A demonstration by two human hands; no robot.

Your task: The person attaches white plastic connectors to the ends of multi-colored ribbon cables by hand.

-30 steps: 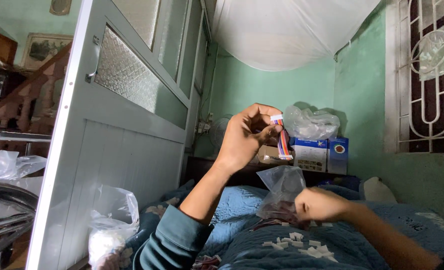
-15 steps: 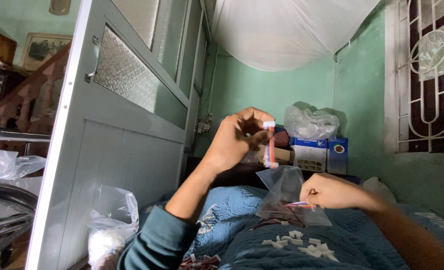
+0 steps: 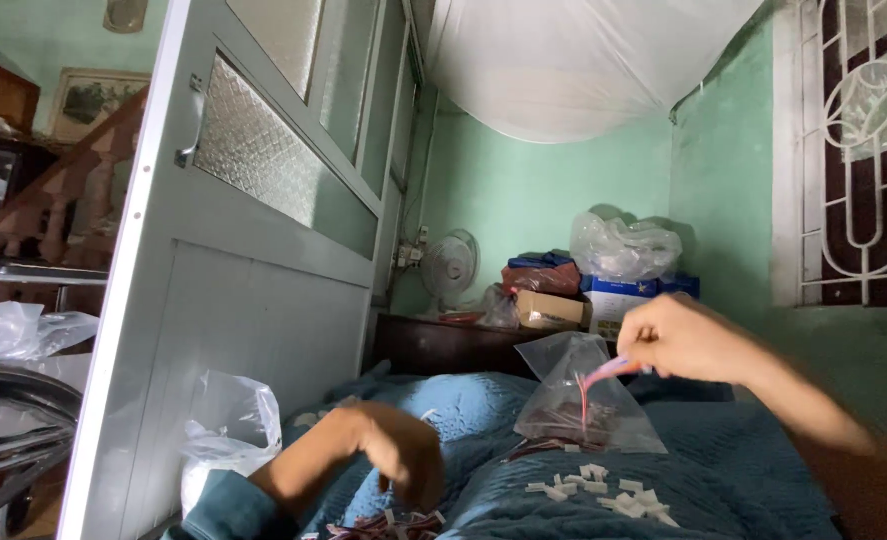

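- Clear plastic bag (image 3: 588,400) sits upright on the blue blanket (image 3: 743,480), centre-right of frame, mouth open at the top, reddish wire pieces bunched inside.
- Right hand (image 3: 688,340) is at 2 o'clock from the bag, just above its mouth. Grip pinched closed on a thin red-pink wire lead (image 3: 603,375); the lead curves down into the bag.
- Left hand (image 3: 403,455) is at 8 o'clock from the bag, low, fingers curled and pointing down. It hovers just over a pile of red-and-white wire pieces (image 3: 383,523) at the bottom edge. Motion blur, so I cannot tell whether the grip has anything in it or how far open it is.
- Small white connector housings (image 3: 603,487) lie scattered on the blanket at 6 o'clock from the bag, near it.
- White plastic bag (image 3: 225,425) at 9 o'clock of the left hand, against the grey door panel (image 3: 253,250).
- Background, 12 o'clock from the clear bag: small fan (image 3: 450,265), cardboard box (image 3: 551,310), another filled clear bag (image 3: 628,245) on a dark cabinet (image 3: 443,345), green wall behind.
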